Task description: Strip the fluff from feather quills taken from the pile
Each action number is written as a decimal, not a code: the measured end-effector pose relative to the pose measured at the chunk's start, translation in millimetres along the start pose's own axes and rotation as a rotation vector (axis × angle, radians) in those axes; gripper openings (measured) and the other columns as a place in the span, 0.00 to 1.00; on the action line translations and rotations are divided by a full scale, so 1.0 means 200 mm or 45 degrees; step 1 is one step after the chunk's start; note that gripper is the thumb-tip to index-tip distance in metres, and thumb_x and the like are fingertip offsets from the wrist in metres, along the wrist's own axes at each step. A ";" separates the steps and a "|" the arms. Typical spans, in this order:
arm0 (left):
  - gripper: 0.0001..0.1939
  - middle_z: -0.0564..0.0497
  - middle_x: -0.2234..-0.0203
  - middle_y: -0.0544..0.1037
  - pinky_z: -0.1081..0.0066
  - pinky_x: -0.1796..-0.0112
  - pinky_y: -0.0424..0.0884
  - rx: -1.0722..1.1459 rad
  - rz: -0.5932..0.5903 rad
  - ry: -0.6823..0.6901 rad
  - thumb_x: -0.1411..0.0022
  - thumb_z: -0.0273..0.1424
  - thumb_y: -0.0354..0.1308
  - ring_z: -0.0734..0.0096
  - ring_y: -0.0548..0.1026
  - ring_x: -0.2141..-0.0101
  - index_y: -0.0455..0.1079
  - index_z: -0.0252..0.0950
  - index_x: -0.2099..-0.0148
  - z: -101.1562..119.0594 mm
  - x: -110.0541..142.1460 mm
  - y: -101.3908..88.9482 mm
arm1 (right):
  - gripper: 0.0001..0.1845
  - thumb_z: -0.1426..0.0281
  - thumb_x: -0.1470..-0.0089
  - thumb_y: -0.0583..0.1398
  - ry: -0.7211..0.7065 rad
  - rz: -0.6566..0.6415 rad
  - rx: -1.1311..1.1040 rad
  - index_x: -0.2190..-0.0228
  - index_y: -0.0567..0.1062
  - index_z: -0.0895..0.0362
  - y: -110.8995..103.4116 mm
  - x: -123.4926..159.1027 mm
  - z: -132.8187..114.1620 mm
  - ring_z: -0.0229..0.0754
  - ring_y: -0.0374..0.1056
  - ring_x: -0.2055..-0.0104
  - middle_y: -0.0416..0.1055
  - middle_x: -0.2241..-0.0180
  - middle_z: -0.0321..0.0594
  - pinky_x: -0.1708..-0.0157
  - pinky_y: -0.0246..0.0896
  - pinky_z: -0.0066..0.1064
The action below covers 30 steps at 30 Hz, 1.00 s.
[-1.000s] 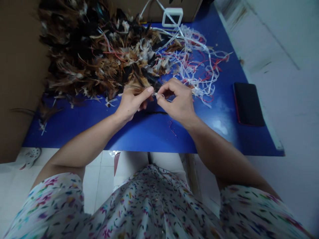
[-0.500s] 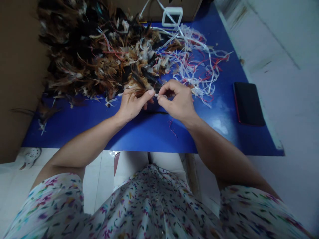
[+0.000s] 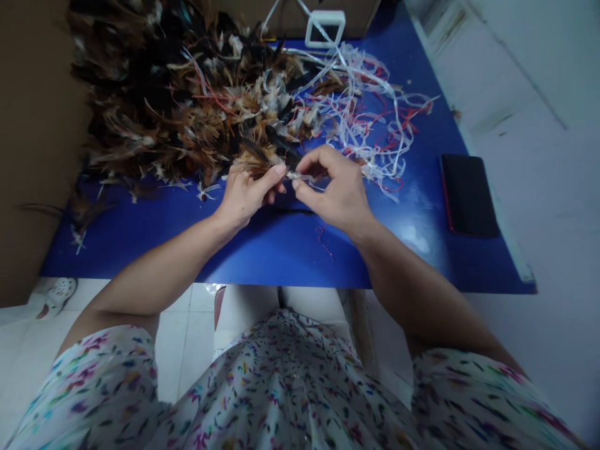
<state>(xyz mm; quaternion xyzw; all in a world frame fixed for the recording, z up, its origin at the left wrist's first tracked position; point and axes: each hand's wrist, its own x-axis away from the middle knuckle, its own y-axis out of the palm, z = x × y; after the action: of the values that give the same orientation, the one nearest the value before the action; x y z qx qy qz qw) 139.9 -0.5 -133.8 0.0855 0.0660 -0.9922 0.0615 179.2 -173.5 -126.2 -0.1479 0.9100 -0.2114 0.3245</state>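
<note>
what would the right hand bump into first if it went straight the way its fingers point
The right hand points left, so it would first meet the whitish end of the brown feather bundle, then probably the left hand's thumb; depth is hard to judge here.

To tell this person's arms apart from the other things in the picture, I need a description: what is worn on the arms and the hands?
Short, loose white sleeves with small multicoloured marks end near the elbows. Both forearms are bare. The left hand and the right hand have no gloves, and no ring or watch shows.
</note>
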 end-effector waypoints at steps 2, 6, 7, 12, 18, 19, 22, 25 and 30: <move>0.28 0.53 0.85 0.71 0.76 0.85 0.58 0.022 -0.022 -0.018 0.42 0.56 0.65 0.80 0.65 0.86 0.69 0.36 0.76 0.01 0.00 0.00 | 0.07 0.76 0.51 0.62 -0.064 -0.011 0.024 0.68 0.73 0.53 0.00 0.00 -0.01 0.40 0.69 0.65 0.73 0.67 0.35 0.62 0.66 0.35; 0.30 0.55 0.87 0.67 0.76 0.86 0.57 0.009 -0.056 -0.028 0.44 0.58 0.65 0.80 0.63 0.86 0.67 0.37 0.79 0.01 0.01 0.01 | 0.07 0.77 0.51 0.61 -0.049 0.004 0.094 0.72 0.72 0.52 0.02 0.01 -0.01 0.42 0.70 0.65 0.75 0.69 0.35 0.59 0.68 0.36; 0.30 0.55 0.87 0.67 0.76 0.86 0.57 0.007 -0.055 -0.032 0.44 0.58 0.65 0.80 0.63 0.86 0.67 0.37 0.79 0.01 0.01 0.01 | 0.07 0.77 0.51 0.61 -0.032 0.009 0.105 0.73 0.72 0.52 0.02 0.01 -0.01 0.42 0.71 0.65 0.75 0.69 0.35 0.59 0.69 0.37; 0.29 0.54 0.86 0.69 0.76 0.85 0.57 0.048 -0.066 -0.054 0.44 0.55 0.67 0.80 0.64 0.85 0.67 0.37 0.78 0.02 0.02 0.02 | 0.07 0.76 0.53 0.62 0.012 0.040 0.129 0.75 0.71 0.52 0.02 0.02 -0.02 0.41 0.70 0.69 0.76 0.73 0.34 0.62 0.70 0.35; 0.26 0.54 0.85 0.70 0.75 0.83 0.59 0.029 -0.007 -0.049 0.41 0.52 0.66 0.80 0.65 0.85 0.68 0.36 0.77 0.03 0.02 0.02 | 0.07 0.76 0.55 0.62 0.082 0.070 0.128 0.76 0.72 0.52 0.01 0.02 -0.03 0.39 0.70 0.72 0.76 0.74 0.33 0.65 0.68 0.34; 0.27 0.54 0.85 0.70 0.75 0.83 0.60 0.024 -0.001 -0.041 0.41 0.52 0.66 0.79 0.65 0.85 0.68 0.36 0.77 0.02 0.02 0.02 | 0.06 0.76 0.55 0.62 0.086 0.075 0.121 0.76 0.72 0.53 0.01 0.02 -0.03 0.39 0.69 0.73 0.76 0.74 0.33 0.66 0.68 0.34; 0.27 0.53 0.85 0.71 0.76 0.83 0.61 0.000 0.024 -0.022 0.40 0.53 0.65 0.79 0.66 0.85 0.67 0.36 0.77 0.02 0.02 0.01 | 0.06 0.76 0.55 0.63 0.101 0.095 0.107 0.77 0.73 0.53 0.01 0.01 -0.02 0.38 0.68 0.74 0.75 0.76 0.33 0.67 0.67 0.34; 0.27 0.53 0.85 0.72 0.76 0.83 0.61 -0.019 0.044 -0.039 0.40 0.53 0.64 0.79 0.66 0.84 0.68 0.36 0.77 0.02 0.01 0.00 | 0.07 0.77 0.56 0.63 0.120 0.144 0.122 0.77 0.74 0.52 0.00 0.01 -0.02 0.38 0.67 0.76 0.76 0.77 0.33 0.69 0.67 0.34; 0.26 0.53 0.85 0.70 0.76 0.83 0.59 -0.026 0.072 -0.043 0.39 0.52 0.64 0.80 0.66 0.84 0.67 0.36 0.77 0.03 0.00 -0.01 | 0.07 0.78 0.59 0.62 0.109 0.200 0.157 0.79 0.74 0.53 -0.03 0.00 -0.01 0.36 0.64 0.79 0.73 0.80 0.32 0.72 0.65 0.33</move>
<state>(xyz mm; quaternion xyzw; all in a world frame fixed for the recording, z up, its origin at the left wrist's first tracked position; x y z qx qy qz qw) 138.3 1.2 -127.3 0.0701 0.0727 -0.9907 0.0914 177.9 -177.5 -121.9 -0.0466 0.9170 -0.2472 0.3095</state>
